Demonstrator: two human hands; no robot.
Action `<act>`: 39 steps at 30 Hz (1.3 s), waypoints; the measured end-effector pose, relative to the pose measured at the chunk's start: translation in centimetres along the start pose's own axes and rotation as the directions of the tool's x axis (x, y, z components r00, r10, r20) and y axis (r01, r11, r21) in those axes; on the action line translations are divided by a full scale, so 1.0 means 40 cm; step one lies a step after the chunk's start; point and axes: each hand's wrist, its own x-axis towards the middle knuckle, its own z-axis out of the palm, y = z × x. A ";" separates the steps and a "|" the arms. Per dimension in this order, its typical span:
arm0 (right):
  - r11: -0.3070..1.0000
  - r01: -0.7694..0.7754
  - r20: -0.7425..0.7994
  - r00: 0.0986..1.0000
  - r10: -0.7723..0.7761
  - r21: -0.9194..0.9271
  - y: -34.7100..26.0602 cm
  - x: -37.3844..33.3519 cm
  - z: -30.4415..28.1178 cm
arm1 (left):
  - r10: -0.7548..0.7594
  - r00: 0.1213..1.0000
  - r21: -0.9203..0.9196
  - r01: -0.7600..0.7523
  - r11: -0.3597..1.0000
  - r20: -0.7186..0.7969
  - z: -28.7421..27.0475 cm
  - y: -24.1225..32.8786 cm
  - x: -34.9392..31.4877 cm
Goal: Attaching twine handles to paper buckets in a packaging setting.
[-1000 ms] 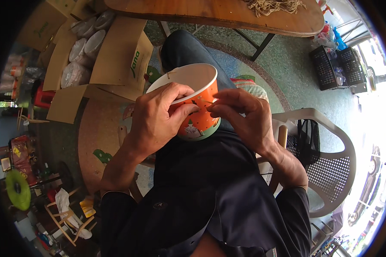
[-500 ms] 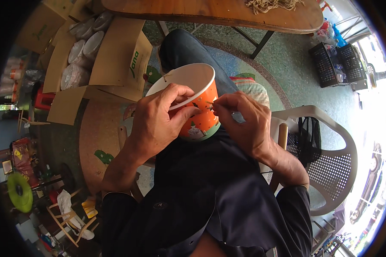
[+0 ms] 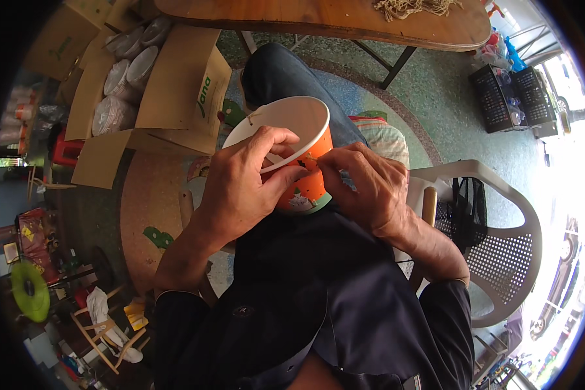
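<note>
Far left, lower edge of the frame: a lime-green disc [image 3: 29,290] and small wooden folding frames [image 3: 104,335] stand on the floor, well apart from the work.

Upper left: an open cardboard box [image 3: 175,91] with its flaps laid back, so the stacked white lids or bowls in clear bags [image 3: 127,75] inside can be reached from the seat.

Centre: the person sits with the orange paper cup [image 3: 305,188] held over the lap, just above the dark apron [image 3: 318,286]. The cup is tilted, its white inside turned to the upper left, which brings the near rim up under the eyes.

Left hand [image 3: 240,185]: fingers curl over the rim, thumb pressed on the outer wall. This is a clamp on the cup; judged to steady it against the pull of the other hand.

Right hand [image 3: 364,188]: fingertips pressed together at the cup's rim on its right side, pinching something thin there. It looks like a strand of cord, but it is too small to tell. A short light strand also shows at the far rim [image 3: 250,120].

Top centre to right: a wooden table [image 3: 318,16] with a pile of pale cord [image 3: 409,6] on it.

Right: a white plastic chair [image 3: 494,221] just beside the person, with a black bag [image 3: 465,211] hung on it. Upper right: black crates [image 3: 513,97] on the floor.
</note>
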 end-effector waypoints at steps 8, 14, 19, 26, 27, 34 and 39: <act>1.000 0.014 -0.028 1.000 -0.014 -0.006 0.001 0.001 0.001 | 0.015 1.000 0.009 -0.015 1.000 0.001 -0.001 0.003 0.001; 0.999 0.020 -0.033 0.999 -0.021 -0.027 0.003 0.004 0.002 | 0.062 0.998 0.024 -0.062 0.998 -0.007 0.000 0.001 0.003; 0.999 0.023 -0.026 0.999 -0.024 -0.041 0.001 0.002 0.006 | 0.035 0.999 0.028 -0.035 0.999 0.000 -0.001 0.005 0.001; 0.999 -0.010 0.020 1.000 0.011 -0.045 -0.008 0.003 0.000 | 0.091 0.995 0.043 -0.089 0.995 -0.031 0.004 -0.003 -0.001; 0.999 -0.002 0.015 1.000 0.002 -0.040 -0.006 0.004 0.001 | 0.123 0.992 0.074 -0.121 0.990 -0.027 0.005 -0.003 0.002; 1.000 0.016 0.032 0.999 -0.015 -0.011 0.005 0.003 0.004 | 0.137 0.991 0.087 -0.137 0.987 0.008 0.005 0.003 0.006; 0.999 0.036 0.019 0.999 -0.036 0.002 0.014 0.005 0.007 | 0.127 0.991 0.012 -0.127 0.992 -0.049 0.024 0.000 0.006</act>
